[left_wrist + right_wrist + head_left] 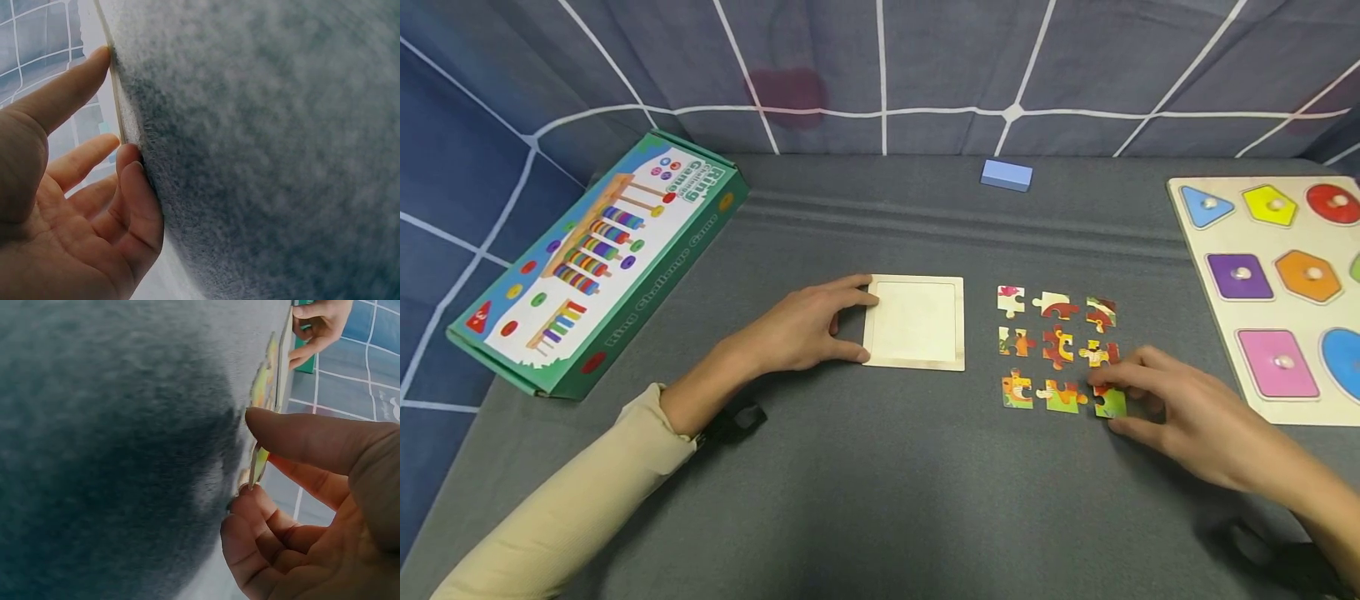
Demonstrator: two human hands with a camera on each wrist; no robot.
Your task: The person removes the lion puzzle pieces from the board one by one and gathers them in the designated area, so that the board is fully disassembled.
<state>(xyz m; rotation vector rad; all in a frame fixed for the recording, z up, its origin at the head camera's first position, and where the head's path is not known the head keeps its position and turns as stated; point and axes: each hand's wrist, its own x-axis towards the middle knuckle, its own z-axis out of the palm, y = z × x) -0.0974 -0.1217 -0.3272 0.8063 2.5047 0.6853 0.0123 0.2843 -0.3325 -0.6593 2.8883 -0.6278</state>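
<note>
A shallow square wooden puzzle tray (pixel 914 323) lies flat on the grey table. My left hand (pixel 812 325) touches its left edge, thumb at the near corner and index finger at the far part, the fingers spread. To the tray's right, several picture jigsaw pieces (pixel 1057 346) lie apart in rows. My right hand (pixel 1187 412) pinches the near right jigsaw piece (pixel 1109 405), green and yellow, between thumb and fingertips. In the right wrist view that piece (pixel 259 467) shows edge-on between the thumb and the other fingers.
A green Ring Challenge Game box (pixel 602 258) lies at the left. At the right is a wooden shape board (pixel 1262 317) with knobbed coloured shapes. A small blue block (pixel 1006 175) sits at the back, before a blue gridded curtain (pixel 940 75).
</note>
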